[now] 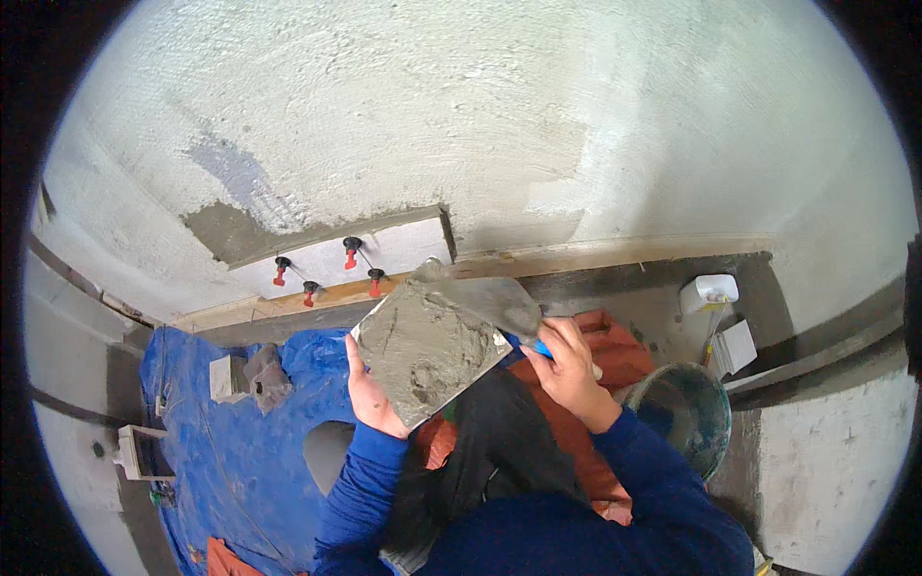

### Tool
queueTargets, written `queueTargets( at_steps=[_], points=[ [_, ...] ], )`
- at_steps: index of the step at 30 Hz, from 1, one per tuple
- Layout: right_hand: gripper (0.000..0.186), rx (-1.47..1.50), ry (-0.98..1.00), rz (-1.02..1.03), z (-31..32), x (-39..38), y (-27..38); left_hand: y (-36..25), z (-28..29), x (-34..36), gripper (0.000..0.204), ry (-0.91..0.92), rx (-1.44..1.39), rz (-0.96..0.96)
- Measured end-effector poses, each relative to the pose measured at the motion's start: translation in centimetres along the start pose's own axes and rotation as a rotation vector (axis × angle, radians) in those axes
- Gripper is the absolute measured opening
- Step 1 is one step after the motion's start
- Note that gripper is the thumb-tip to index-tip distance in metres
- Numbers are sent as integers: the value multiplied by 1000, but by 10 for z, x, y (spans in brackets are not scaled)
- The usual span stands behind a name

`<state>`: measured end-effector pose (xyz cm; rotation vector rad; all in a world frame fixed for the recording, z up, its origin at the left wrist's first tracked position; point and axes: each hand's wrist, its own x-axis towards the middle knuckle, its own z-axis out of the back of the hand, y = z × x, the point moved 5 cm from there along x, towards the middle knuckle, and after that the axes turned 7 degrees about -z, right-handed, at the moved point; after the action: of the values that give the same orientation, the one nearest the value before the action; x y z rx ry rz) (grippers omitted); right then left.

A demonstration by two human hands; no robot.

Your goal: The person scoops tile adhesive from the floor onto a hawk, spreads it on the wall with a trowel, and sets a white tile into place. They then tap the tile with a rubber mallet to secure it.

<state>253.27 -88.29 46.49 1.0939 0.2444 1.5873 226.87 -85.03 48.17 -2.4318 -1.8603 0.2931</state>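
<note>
Bending in from the lower edge of my feed, the blue left sleeve (357, 494) leads to a left hand (375, 401) gripping the left side of a tile (501, 348), thumb up along its edge, above dark trousers (504, 432). I see the right hand (569, 372) angled inward, fingers curled round a trowel (495, 302), its blade overlapping the tile's grey mortar (427, 350). Farther off, clips (351, 252) stud a white strip (413, 245) on the wall (384, 125).
</note>
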Motion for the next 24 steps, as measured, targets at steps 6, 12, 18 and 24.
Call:
queueTargets(
  at_steps=[6, 12, 18, 24],
  points=[
    [37, -201, -31, -149, 81, -40, -35, 17, -9, 21, 68, 89, 65, -41],
    [40, -147, 108, -190, 108, -34, 12, 13, 2, 40, 80, 45, 101, -171],
    [42, -35, 404, 5, 48, -37, 81, -14, 3, 28, 83, 149, 7, -199],
    [39, -223, 451, 183, 18, -26, 130, -55, 9, 14, 90, 120, 12, -300]
  ],
)
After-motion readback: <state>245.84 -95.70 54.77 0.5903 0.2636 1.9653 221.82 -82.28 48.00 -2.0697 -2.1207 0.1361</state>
